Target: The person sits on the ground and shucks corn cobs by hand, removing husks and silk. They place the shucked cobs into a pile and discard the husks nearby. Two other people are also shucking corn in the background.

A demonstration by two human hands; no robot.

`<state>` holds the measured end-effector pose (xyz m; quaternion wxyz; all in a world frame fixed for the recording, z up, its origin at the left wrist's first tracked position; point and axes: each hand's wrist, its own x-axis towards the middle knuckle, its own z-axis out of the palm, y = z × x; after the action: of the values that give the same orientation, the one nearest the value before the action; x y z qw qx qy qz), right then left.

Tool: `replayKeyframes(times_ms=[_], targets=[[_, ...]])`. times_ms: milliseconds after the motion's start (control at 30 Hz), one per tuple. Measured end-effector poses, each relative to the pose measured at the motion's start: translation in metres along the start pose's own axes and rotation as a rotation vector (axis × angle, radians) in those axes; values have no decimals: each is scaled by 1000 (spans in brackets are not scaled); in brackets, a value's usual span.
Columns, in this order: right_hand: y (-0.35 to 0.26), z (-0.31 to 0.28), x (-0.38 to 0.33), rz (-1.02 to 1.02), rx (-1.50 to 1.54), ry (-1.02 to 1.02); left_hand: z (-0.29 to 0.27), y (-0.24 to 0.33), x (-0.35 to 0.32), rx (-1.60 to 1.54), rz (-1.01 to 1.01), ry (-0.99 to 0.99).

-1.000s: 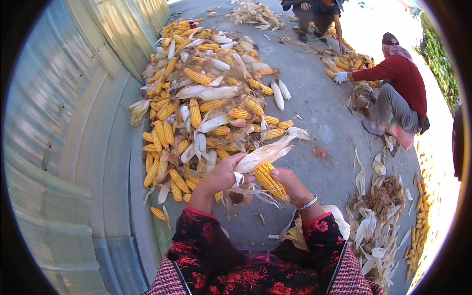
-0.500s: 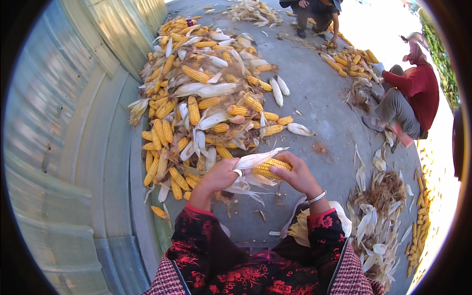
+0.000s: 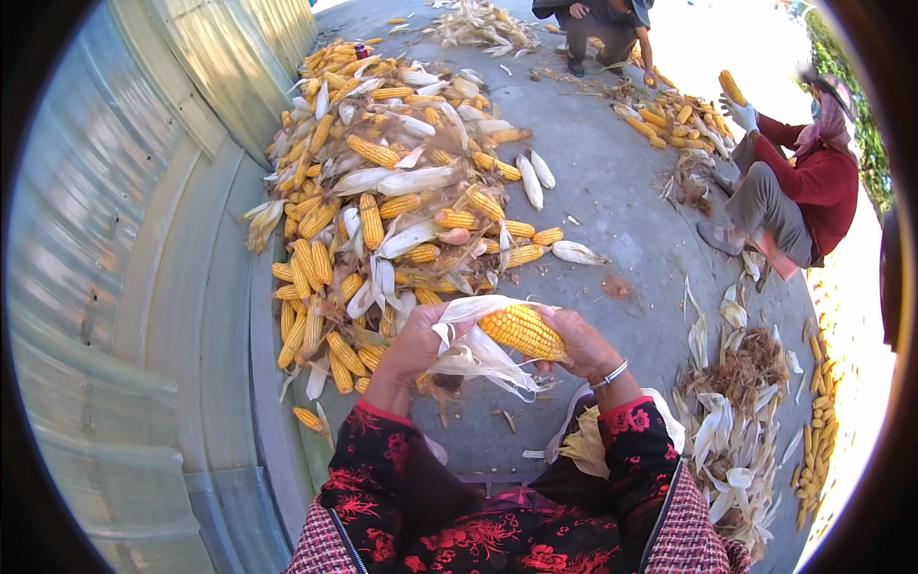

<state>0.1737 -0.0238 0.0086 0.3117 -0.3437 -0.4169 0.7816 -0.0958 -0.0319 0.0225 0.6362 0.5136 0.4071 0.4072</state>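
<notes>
A yellow corn cob [image 3: 521, 330] lies crosswise between my two hands, its pale husk [image 3: 475, 351] peeled back and hanging down at the left end. My left hand [image 3: 418, 342] grips the husk end. My right hand [image 3: 585, 342], with a bangle at the wrist, holds the bare right end of the cob. Just beyond my hands spreads a big pile of corn cobs [image 3: 382, 191], some bare and some in husk. My sleeves are black with red flowers.
A corrugated metal wall [image 3: 124, 249] runs along the left. Stripped husks [image 3: 736, 421] lie heaped at my right, with bare cobs [image 3: 818, 450] beyond. A person in red [image 3: 803, 191] sits at the right holding a cob; another person [image 3: 602, 29] crouches at the top.
The cob has turned from slanting to level, and more husk is stripped off it. The person in red has straightened up and raised a cob.
</notes>
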Motion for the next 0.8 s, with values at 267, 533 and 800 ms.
replayKeyframes(times_ms=[267, 533, 800], targets=[[15, 18, 15, -90, 221, 239, 11, 9, 9, -88, -48, 151], [2, 20, 5, -183, -635, 309, 8, -8, 15, -56, -76, 194], [8, 31, -1, -408, -1092, 576, 18, -13, 18, 145, 59, 187]])
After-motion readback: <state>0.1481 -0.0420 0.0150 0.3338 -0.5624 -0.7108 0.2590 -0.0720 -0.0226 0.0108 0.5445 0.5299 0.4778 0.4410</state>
